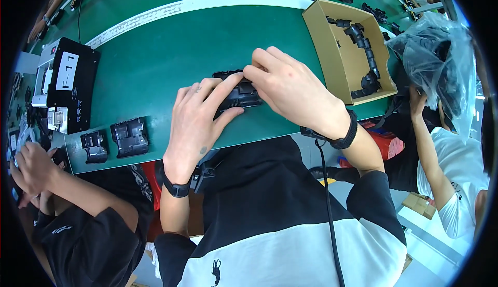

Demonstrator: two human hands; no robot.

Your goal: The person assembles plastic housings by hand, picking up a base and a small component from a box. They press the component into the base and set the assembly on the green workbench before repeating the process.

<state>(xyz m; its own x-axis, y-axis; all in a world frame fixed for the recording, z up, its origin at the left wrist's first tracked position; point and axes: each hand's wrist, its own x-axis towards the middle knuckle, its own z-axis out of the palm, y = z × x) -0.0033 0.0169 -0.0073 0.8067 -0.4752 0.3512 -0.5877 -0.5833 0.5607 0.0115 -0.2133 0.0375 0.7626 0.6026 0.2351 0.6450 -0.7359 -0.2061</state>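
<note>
A black plastic housing part (243, 98) lies on the green table in front of me, partly covered by my fingers. My left hand (196, 111) grips it from the left, fingers over its top and the thumb along its near side. At the housing's upper right, the fingertips of my right hand (293, 84) are pinched together. Whatever is between them is too hidden to make out. Two more black housing parts, a larger one (129, 137) and a smaller one (95, 147), rest near the table's edge to the left.
An open cardboard box (332, 64) with small black parts stands at the right. A black and silver machine (78, 92) is at the left. Several black housings line the far side beyond a white strip (223, 1). Co-workers sit on both sides; the right one handles a clear plastic bag (433, 53).
</note>
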